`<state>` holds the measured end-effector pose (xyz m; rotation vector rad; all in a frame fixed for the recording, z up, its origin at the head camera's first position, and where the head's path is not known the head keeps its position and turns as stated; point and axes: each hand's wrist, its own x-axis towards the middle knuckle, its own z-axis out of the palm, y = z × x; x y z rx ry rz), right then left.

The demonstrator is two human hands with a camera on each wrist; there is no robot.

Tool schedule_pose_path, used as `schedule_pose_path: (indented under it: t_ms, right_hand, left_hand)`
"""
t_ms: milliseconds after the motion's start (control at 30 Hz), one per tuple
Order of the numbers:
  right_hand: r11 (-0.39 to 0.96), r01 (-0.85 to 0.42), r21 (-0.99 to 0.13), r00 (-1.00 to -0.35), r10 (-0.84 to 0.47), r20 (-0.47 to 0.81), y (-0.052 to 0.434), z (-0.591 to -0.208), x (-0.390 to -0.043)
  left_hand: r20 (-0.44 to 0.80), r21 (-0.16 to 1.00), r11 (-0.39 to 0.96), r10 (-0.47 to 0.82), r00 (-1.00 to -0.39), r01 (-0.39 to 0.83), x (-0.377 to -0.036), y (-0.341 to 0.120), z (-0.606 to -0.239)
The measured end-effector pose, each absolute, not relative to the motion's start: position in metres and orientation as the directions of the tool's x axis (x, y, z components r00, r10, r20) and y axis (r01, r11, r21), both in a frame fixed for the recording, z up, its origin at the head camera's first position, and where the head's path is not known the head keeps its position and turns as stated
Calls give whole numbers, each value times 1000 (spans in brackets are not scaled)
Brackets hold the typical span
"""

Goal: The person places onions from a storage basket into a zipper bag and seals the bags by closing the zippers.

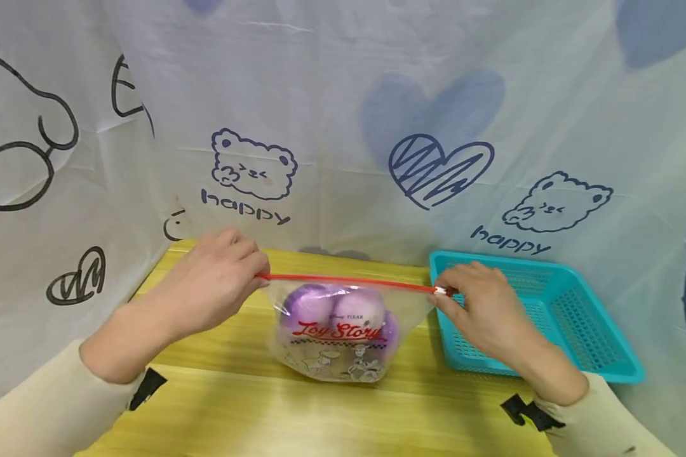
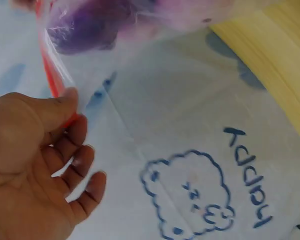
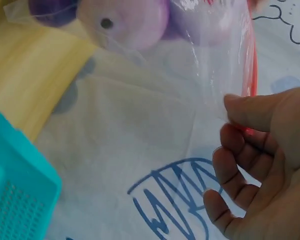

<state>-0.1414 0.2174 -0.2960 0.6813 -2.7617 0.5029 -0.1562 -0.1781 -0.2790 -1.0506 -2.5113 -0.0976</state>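
Bag of clear plastic film, printed with cartoon lettering and closed along a red zip strip, hangs stretched between the two hands above the yellow wooden table, its bottom apparently resting on the surface. Left hand pinches the left end of the strip between thumb and forefinger, the remaining fingers loosely spread below it. Right hand pinches the opposite end at the white slider, thumb laid over the film as the right wrist view shows. Contents: rounded purple and pale lilac soft items, bunched low and midway between the hands; their exact number cannot be told. Judged handling: film is thin, limp and somewhat slick, so it offers no stiffness of its own; the load looks light and yielding, not fragile. The zip strip is the firmest part and the soundest place to grip, as both hands do now. Teal perforated basket stands just beyond the right hand, on its outer side; nothing shows inside it. White printed cloth hangs behind both hands.
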Motion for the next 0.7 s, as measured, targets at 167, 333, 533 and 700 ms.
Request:
schedule_pose_path:
  t_ms: [167, 333, 533, 700]
  right_hand:
    - [817, -553, -164, -819, -498, 286, 213, -307, -150]
    - [775, -556, -299, -828, -485, 281, 206, -311, -151]
    - [714, -644, -273, -727, -461, 508, 204, -309, -147]
    - [745, -633, -211, -740, -504, 444, 207, -319, -147]
  left_hand:
    - [354, -114, 746, 648, -675, 656, -132, -174, -297]
    - [286, 127, 789, 551, -784, 601, -135, -172, -300]
    - [384, 86, 768, 562, -732, 635, -134, -170, -296]
    - [333, 85, 778, 566, -754, 622, -133, -163, -303]
